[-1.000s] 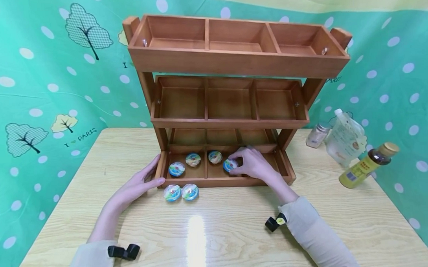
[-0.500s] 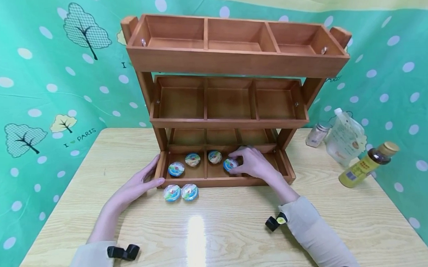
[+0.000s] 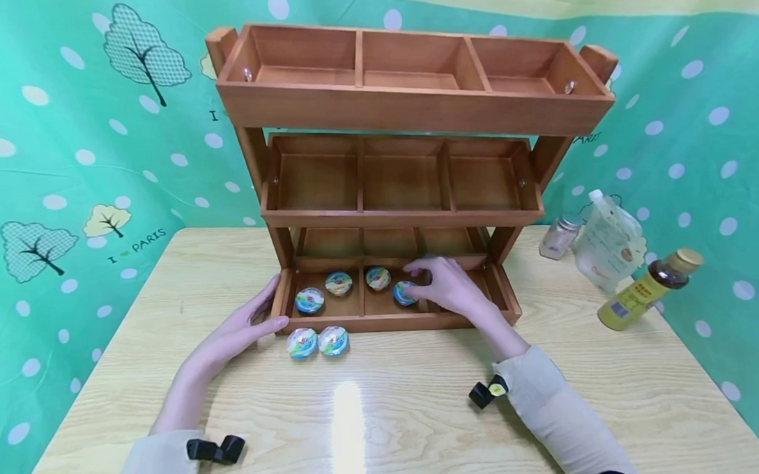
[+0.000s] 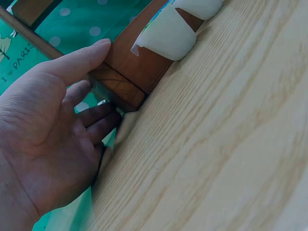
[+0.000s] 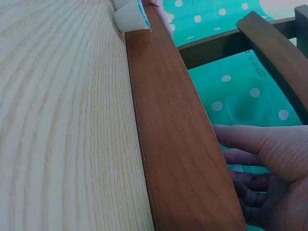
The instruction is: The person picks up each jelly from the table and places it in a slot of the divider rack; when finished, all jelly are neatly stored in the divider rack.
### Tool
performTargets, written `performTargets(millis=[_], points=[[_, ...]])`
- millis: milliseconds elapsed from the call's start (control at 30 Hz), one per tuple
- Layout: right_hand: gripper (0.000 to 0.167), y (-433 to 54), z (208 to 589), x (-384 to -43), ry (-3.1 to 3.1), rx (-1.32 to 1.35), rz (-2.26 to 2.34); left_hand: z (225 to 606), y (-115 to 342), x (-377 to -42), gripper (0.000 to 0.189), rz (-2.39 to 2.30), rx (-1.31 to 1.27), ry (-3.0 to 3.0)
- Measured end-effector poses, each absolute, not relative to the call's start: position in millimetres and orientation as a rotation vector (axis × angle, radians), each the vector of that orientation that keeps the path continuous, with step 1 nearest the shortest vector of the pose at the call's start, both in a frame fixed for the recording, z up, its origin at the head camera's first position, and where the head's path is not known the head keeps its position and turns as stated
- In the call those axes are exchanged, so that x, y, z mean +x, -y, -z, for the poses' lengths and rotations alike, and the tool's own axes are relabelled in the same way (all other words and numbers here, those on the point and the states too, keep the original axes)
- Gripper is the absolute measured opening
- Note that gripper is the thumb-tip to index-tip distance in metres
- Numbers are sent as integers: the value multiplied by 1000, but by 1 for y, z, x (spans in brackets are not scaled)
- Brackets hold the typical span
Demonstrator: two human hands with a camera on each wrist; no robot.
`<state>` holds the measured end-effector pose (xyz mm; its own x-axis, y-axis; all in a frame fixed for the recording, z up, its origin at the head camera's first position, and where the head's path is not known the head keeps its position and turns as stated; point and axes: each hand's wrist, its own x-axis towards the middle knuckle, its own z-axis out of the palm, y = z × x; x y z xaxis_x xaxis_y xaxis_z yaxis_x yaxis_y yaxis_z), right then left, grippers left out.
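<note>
My right hand (image 3: pixel 447 285) is over the middle compartment of the rack's bottom tray, thumb and fingers spread apart. The thumb is at the right edge of a small cup with a blue printed lid (image 3: pixel 403 294); contact is unclear. Another small lidded cup (image 3: pixel 377 279) sits behind it. My left hand (image 3: pixel 247 324) rests against the left end of the wooden rack (image 3: pixel 382 323), thumb on the front corner and relaxed fingers along the side. Two lidded cups (image 3: pixel 308 301) (image 3: pixel 339 284) lie in the left compartment. The right wrist view hides the fingertips' work behind the front board (image 5: pixel 178 120).
Two more lidded cups (image 3: pixel 302 343) (image 3: pixel 333 341) stand on the table (image 3: pixel 266 408) before the rack. An upper tray (image 3: pixel 412 103) and a middle tray (image 3: pixel 404 215) overhang the bottom one. A jar (image 3: pixel 559 239), a spouted pouch (image 3: pixel 608 246) and a bottle (image 3: pixel 648 290) stand right.
My right thumb has shifted up off the near side of the blue-lidded cup, and its lid shows more fully. The left hand has stayed on the rack. The head view has shifted slightly.
</note>
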<state>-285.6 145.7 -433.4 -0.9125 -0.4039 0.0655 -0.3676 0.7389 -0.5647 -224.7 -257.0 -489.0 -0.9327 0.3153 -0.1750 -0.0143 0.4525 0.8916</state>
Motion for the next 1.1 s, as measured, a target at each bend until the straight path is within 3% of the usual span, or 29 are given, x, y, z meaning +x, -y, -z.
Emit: performTargets(millis=[333,600,833,1100], points=[[37,-134,432,-270,-2946,-762,1176,494,257,-223,85,-1477,262,-2386],[27,-87,430,-240,-2868,-939,1349,495,261,-222,86,-1478,258,-2387],[31,-44,429,-220,-2775,-1100,1277,492,263,-221,86,-1480,259,-2386],[30,-40,429,-217,-2778,-1074,1105,489,260,-225,86,-1471,266,-2391]])
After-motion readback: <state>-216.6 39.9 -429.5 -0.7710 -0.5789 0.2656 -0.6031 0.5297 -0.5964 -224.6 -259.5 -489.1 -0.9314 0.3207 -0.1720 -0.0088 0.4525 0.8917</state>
